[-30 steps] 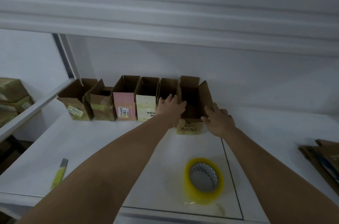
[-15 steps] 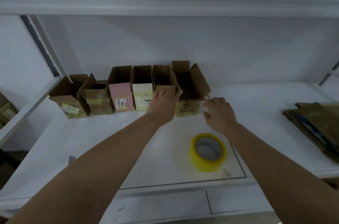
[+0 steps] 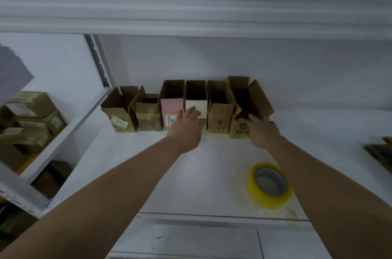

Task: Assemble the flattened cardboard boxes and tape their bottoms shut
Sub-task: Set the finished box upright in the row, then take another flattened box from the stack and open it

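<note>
From the head camera, six opened cardboard boxes stand in a row against the back wall of a white shelf [image 3: 131,165]; the left hand [image 3: 186,126] reaches out with fingers straight, its tips at the front of the cream-faced box [image 3: 197,107], gripping nothing; the right hand [image 3: 262,130] lies with relaxed fingers at the front flap of the rightmost box [image 3: 244,110], whether touching I cannot tell; a yellow tape roll [image 3: 270,187] lies flat near the front edge; flattened cardboard [image 3: 381,152] sits at far right.
</note>
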A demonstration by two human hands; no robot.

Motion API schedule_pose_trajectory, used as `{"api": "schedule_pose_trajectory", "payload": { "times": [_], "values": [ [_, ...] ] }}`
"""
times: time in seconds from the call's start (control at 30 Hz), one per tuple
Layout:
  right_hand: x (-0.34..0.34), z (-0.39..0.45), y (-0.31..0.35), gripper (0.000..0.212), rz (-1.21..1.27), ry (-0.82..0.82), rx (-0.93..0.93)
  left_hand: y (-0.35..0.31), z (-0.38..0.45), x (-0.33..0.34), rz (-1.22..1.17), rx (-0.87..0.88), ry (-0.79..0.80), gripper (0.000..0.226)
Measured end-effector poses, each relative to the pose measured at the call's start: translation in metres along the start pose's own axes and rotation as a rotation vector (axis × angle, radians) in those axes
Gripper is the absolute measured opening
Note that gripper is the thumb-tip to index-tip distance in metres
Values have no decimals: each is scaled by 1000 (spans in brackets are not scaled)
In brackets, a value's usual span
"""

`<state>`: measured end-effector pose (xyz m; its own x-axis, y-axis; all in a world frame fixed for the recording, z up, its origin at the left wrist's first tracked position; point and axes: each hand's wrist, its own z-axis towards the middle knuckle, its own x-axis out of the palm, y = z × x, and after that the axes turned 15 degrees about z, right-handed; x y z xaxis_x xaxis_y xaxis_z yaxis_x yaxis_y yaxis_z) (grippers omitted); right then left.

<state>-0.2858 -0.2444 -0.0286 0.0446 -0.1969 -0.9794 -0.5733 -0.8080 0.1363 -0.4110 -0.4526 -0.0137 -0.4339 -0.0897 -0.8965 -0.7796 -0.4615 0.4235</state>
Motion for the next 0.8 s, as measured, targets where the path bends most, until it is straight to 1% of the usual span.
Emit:
{"api": "schedule_pose_trajectory", "payload": {
  "times": [0.13,0.27,0.4,0.5,0.6,0.7,0.8],
  "values": [
    [1,1,6,59,15,31,55,6,-4,-2,15,-1,48,48],
    [7,-10,7,63,86,-25,72,-2,-2,-5,22,38,35,50],
    [7,-34,4,51,86,-94,42,-21,2,-10,-26,92,-4,48],
    [7,-60,-4,50,82,-134,76,-42,6,-17,-35,164,-36,48],
    [4,-86,-15,49,76,-114,130,-64,11,-28,-30,228,-57,48],
    [2,-122,-35,49,77,-129,216,-93,14,-42,-92,322,-69,49],
    [0,-156,-60,49,65,-128,310,-126,15,-63,-133,425,-119,48]
  ]
}}
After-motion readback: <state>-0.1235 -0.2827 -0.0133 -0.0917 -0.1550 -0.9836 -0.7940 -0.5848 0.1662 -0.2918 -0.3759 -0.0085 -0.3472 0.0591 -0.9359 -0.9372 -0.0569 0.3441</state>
